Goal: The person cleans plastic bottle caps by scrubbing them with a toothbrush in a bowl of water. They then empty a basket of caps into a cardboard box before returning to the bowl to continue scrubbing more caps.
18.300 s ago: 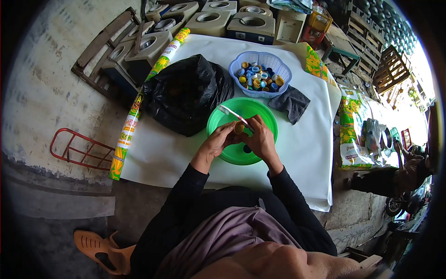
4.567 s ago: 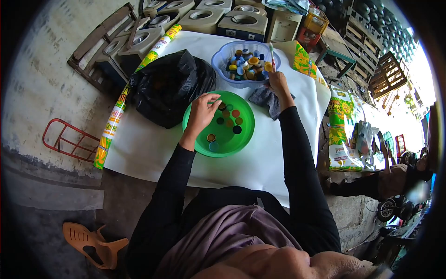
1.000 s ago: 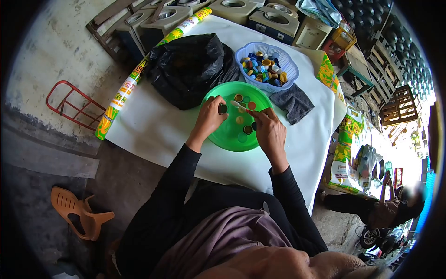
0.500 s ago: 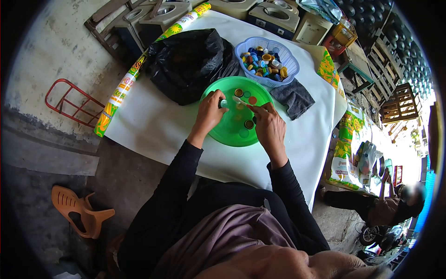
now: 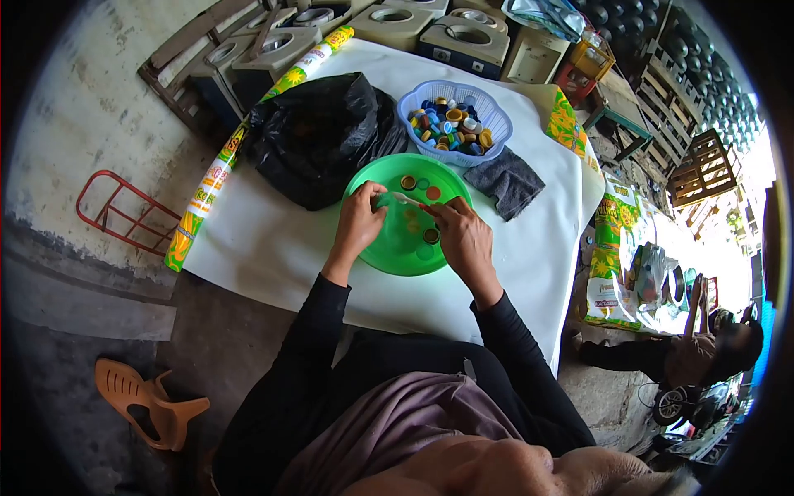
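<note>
- Basin [image 5: 385, 252] is glowing bright green.
- Brush [image 5: 403, 198] is showing white and red.
- Basket [image 5: 501, 124] is looking pale blue.
- Caps [image 5: 449, 126] are mixing blue, white, yellow and brown.
- Bag [image 5: 310, 136] is gleaming black.
- Roll [image 5: 208, 194] is carrying green-yellow-white print.

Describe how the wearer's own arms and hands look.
The left hand and right hand are both bare, without gloves. The left sleeve and right sleeve are black, long and close-fitting, creased along the forearms, ending near the wrists. Any rings are too small to make out.
</note>
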A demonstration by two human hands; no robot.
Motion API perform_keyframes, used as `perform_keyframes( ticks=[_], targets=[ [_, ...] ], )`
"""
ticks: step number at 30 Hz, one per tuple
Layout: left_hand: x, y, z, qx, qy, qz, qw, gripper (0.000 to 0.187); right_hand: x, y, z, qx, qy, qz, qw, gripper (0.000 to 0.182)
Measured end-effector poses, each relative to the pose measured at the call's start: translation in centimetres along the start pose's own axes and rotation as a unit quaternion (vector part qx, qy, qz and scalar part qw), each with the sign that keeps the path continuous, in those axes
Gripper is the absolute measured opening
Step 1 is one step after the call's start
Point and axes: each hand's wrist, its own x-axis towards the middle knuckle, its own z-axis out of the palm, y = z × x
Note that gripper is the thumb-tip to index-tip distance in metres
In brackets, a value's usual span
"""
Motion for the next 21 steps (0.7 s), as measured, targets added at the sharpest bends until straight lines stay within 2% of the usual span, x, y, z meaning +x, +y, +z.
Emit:
perform_keyframes(
  ticks=[3, 7, 10, 11, 13, 16, 20, 21],
  targets=[
    [0.1, -0.3, 0.1, 0.034, 0.011, 0.048, 0.998, 0.029, 1.1, 0.7, -1.0, 0.044, 0.003, 0.01, 0.999, 0.018],
    [0.4, 0.1, 0.0, 0.038, -0.015, 0.017, 0.999, 0.027, 1.9, 1.8, -2.8, 0.111, 0.045, 0.082, 0.989, 0.015],
    [0.5, 0.1, 0.0, -0.005, -0.025, 0.014, 1.0, 0.028, 1.5, 4.4, -2.1, 0.189, 0.032, 0.095, 0.977, 0.015],
    [0.7, 0.2, 0.0, -0.009, -0.029, 0.018, 0.999, 0.028, 1.1, 5.0, -2.2, 0.271, -0.004, 0.134, 0.953, 0.017],
    [0.8, 1.1, -0.3, -0.046, -0.047, -0.015, 0.998, 0.029, 0.7, 5.3, -2.2, 0.289, 0.004, 0.152, 0.945, 0.019],
    [1.3, 3.4, -0.9, -0.03, -0.072, -0.04, 0.996, 0.027, -0.4, 5.1, -2.0, 0.298, 0.001, 0.187, 0.936, 0.021],
    [1.5, 3.7, 0.2, -0.092, -0.04, 0.023, 0.995, 0.028, -1.0, 3.5, -1.8, 0.251, 0.032, 0.152, 0.955, 0.021],
    [1.5, 3.6, 0.4, -0.108, -0.051, -0.001, 0.993, 0.028, -0.9, 2.5, -2.0, 0.233, 0.031, 0.143, 0.961, 0.02]
  ],
)
